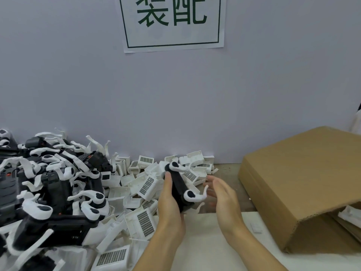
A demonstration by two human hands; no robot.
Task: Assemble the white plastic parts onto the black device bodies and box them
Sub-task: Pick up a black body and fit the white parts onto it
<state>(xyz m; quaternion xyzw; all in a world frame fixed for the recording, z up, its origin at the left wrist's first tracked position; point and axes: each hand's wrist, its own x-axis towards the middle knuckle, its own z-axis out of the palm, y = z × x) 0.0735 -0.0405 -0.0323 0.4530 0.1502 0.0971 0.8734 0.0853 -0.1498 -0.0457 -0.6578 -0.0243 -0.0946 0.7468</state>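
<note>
Head view: one black device body in the left hand, box waiting at the right

Head view. A tabletop [224, 173] with a pale sheet over its near part runs up against a plain grey-white wall [78, 85]. On the left sits a heap of black device bodies [48, 192] tangled with white curved parts, and beside it, toward the middle, a pile of white plastic parts [144, 184], many with dark grid-patterned panels. At the right stands a brown cardboard box [304, 182], its flap tilted up over the opening.

The left hand [170, 204] grips one black device body [178, 187], fingers curled round its side, holding it above the near edge of the white pile. White pieces sit at both ends of this body. The right hand [222, 194] hangs just beside it, fingers straight and spread, holding nothing; it looks blurred. The hands are apart, with the body between them, and the box is well to the right.

A white paper sign [172, 22] on the wall carries a dark green frame and the large characters 装配.
</note>
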